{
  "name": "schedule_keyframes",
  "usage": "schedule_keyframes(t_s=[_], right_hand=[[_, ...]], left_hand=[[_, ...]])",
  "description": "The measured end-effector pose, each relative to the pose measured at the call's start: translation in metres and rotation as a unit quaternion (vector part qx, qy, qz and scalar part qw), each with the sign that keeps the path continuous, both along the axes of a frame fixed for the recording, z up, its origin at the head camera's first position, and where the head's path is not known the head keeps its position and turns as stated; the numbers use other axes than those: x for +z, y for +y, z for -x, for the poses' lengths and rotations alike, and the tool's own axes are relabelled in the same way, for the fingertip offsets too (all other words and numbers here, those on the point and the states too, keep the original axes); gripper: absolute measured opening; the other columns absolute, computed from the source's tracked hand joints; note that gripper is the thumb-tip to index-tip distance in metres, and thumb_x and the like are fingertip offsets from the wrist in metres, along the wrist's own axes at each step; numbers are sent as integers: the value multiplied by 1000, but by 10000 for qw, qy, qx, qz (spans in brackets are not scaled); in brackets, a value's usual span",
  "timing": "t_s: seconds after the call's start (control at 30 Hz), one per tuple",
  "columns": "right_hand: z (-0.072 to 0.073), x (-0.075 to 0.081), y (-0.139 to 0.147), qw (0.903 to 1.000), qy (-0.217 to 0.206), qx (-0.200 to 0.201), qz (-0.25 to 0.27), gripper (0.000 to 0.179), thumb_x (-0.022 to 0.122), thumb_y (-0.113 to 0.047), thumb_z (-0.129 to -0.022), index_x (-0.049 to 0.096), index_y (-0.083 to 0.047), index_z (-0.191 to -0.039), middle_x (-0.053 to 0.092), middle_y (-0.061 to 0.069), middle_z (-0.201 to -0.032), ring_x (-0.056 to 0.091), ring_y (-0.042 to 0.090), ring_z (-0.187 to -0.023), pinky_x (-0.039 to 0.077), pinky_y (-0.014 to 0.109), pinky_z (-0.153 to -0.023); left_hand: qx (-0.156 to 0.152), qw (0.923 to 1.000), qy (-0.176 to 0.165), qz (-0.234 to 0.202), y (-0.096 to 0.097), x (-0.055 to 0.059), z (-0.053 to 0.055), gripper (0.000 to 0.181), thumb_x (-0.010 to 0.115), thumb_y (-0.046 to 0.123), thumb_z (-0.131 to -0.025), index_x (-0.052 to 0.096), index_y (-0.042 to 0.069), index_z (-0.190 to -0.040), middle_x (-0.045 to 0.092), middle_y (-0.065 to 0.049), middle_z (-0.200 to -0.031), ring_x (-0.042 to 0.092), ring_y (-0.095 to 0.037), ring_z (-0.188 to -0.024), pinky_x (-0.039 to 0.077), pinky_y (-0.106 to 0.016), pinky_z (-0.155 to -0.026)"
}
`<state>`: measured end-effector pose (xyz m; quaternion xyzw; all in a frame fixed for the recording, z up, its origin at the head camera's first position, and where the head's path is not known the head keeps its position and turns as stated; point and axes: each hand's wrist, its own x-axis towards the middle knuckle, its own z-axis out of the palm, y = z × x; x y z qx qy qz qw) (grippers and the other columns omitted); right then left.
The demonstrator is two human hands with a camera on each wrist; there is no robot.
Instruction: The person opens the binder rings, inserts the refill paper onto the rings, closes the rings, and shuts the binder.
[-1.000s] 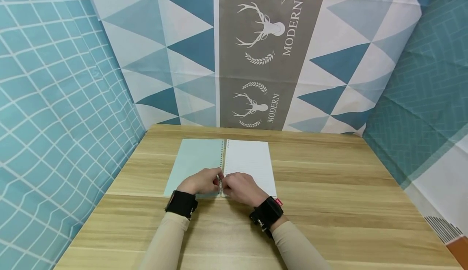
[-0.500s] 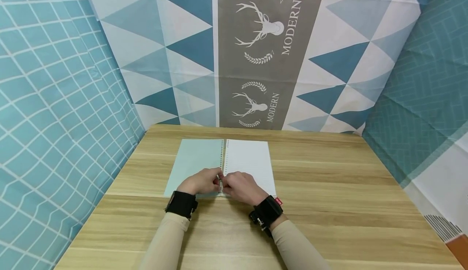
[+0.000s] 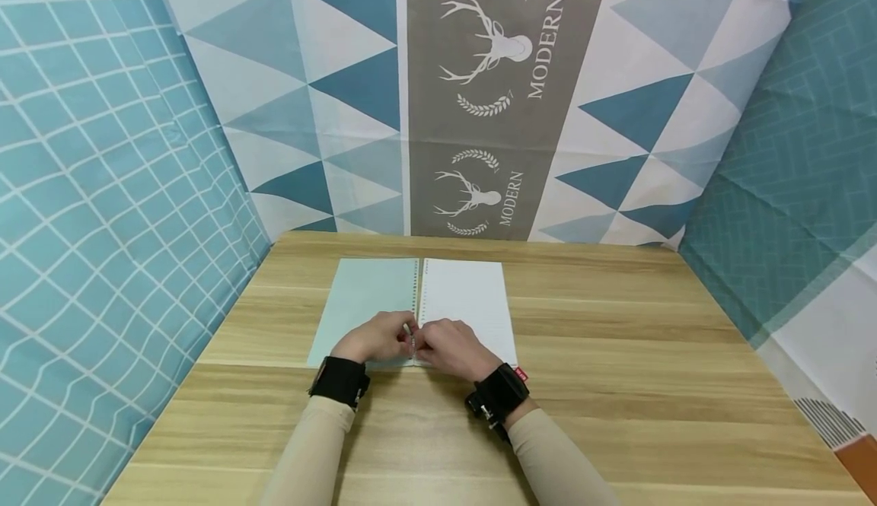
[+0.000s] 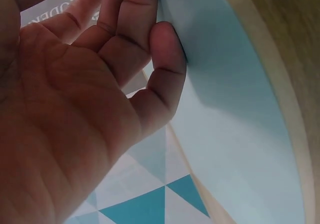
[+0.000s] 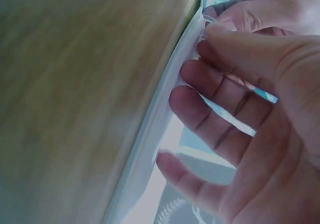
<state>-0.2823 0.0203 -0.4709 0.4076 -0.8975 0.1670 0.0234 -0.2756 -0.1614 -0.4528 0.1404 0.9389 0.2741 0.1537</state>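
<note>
A loose-leaf notebook lies spread open in the head view, with a pale green sheet (image 3: 370, 285) on the left and white lined pages (image 3: 469, 289) on the right. Both hands meet at its spine near the front edge. My left hand (image 3: 380, 336) pinches the clear binding rings from the left, its lower fingers resting against the green sheet (image 4: 245, 104). From the other side, my right hand (image 3: 452, 348) pinches the rings (image 5: 209, 19) between thumb and index finger. Its other fingers (image 5: 192, 106) rest loosely curled over the white pages. Fingers hide most of the gripped rings.
The notebook lies on a wood-grain table (image 3: 617, 384). A small red tag (image 3: 521, 373) sticks out by its lower right corner. Patterned cloth (image 3: 356, 110) hangs behind the table, and a blue checked sheet (image 3: 89, 186) stands along the left side.
The hands stay at the spine with only slight finger movement. The head view has tilted a little, so everything sits slightly higher.
</note>
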Motion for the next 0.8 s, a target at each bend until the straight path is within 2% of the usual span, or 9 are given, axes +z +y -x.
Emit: schedule_keyframes(t_s=[0.13, 0.27, 0.43, 0.63, 0.8], right_hand=[[-2, 1, -1, 9998, 32, 171, 24, 16, 71, -18, -95, 79, -24, -82, 74, -14, -82, 54, -2, -68, 42, 16, -61], [-3, 1, -2, 9996, 126, 242, 49, 15, 71, -12, -92, 80, -22, -86, 74, -13, -83, 57, -1, -70, 44, 16, -62], [-5, 2, -4, 9995, 154, 248, 102, 14, 71, -12, -92, 79, -22, -88, 74, -13, -84, 59, -1, -74, 45, 17, -63], [-6, 1, -7, 9998, 151, 105, -25, 16, 69, -10, -91, 73, -22, -81, 65, -12, -74, 47, 1, -63, 38, 17, -58], [-6, -1, -7, 9996, 259, 39, -88, 26, 68, -7, -90, 61, -20, -69, 51, -10, -66, 37, 4, -59, 31, 17, -55]], left_hand=[[-61, 10000, 12, -29, -1, 0, 1, 14, 68, 6, -95, 63, 16, -102, 65, 2, -82, 55, -14, -76, 43, -30, -72], [-89, 10000, 37, 14, -2, 0, 2, 14, 69, 7, -94, 63, 16, -102, 64, 2, -82, 55, -15, -77, 43, -31, -71], [-75, 9999, 73, 87, -2, 1, 2, 15, 69, 5, -93, 64, 15, -103, 62, 0, -83, 54, -16, -77, 43, -31, -71], [-14, 9999, 126, 60, -1, 0, 4, 13, 67, 3, -93, 67, 11, -104, 64, -2, -89, 55, -17, -80, 44, -31, -72], [52, 9999, 77, 40, -1, 1, 3, 15, 67, 2, -93, 68, 12, -105, 65, -1, -89, 56, -17, -79, 45, -31, -72]])
